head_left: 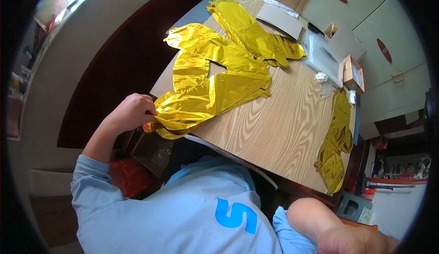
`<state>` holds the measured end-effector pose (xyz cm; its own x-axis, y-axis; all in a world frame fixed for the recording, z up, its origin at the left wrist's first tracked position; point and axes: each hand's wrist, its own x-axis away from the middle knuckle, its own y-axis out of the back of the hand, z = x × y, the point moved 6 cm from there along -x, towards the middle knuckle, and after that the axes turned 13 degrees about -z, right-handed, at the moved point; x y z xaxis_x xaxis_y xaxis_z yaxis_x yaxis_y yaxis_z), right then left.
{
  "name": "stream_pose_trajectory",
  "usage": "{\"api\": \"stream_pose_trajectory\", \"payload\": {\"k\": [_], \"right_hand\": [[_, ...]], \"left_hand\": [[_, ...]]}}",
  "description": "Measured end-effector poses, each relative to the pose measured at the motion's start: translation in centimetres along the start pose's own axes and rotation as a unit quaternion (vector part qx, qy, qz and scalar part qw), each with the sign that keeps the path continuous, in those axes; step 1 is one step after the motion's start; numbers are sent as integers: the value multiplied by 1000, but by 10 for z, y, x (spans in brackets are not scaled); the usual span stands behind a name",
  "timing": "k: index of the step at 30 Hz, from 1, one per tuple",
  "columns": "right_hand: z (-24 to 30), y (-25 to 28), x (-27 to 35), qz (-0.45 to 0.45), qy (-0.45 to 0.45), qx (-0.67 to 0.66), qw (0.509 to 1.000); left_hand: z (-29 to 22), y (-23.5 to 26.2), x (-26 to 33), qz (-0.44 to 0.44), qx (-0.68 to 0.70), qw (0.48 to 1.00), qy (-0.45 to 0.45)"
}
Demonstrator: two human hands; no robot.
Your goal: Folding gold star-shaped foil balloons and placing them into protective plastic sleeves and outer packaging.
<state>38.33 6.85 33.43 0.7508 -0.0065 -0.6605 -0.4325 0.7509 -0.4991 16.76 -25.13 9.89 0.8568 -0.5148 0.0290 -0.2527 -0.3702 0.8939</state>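
At the table's left edge my left hand (138, 108) pinches the lower left corner of a shiny gold foil balloon (235, 78), flat and uninflated. It spreads across the left half of the table with a gap near its middle. Another flat gold foil balloon (247, 30) lies against its far side. My right hand (354, 240) is at the lower right, away from the table, with its fingers hidden at the picture's rim. On the table's right side lies a third, narrow gold foil balloon (337, 149).
The wood-grain table (279, 121) stands in front of me. At its far right are clear plastic sheets (320, 53), a crumpled white wad (321, 77) and a small open cardboard box (352, 73). A white flat packet (280, 20) lies farther back. Pale cabinets (384, 30) stand behind.
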Motion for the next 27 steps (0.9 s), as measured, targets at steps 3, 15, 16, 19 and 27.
{"api": "stream_pose_trajectory", "payload": {"k": [3, 15, 16, 19, 27], "right_hand": [[-31, 24, 9, 35, -46, -260, 964], [-114, 16, 32, -2, -186, -514, 837], [-114, 13, 33, -4, -192, -512, 837], [-123, 1, 36, -8, -198, -508, 838], [-154, -57, 30, -52, -105, -545, 830]], "left_hand": [[-2, 0, -11, 16, 11, 1000, -2], [4, -6, -24, 68, 7, 998, -16], [6, -11, -18, 68, 11, 998, -16], [9, -10, -9, 54, 6, 999, -7], [-3, -6, -17, 31, 9, 999, -26]]}}
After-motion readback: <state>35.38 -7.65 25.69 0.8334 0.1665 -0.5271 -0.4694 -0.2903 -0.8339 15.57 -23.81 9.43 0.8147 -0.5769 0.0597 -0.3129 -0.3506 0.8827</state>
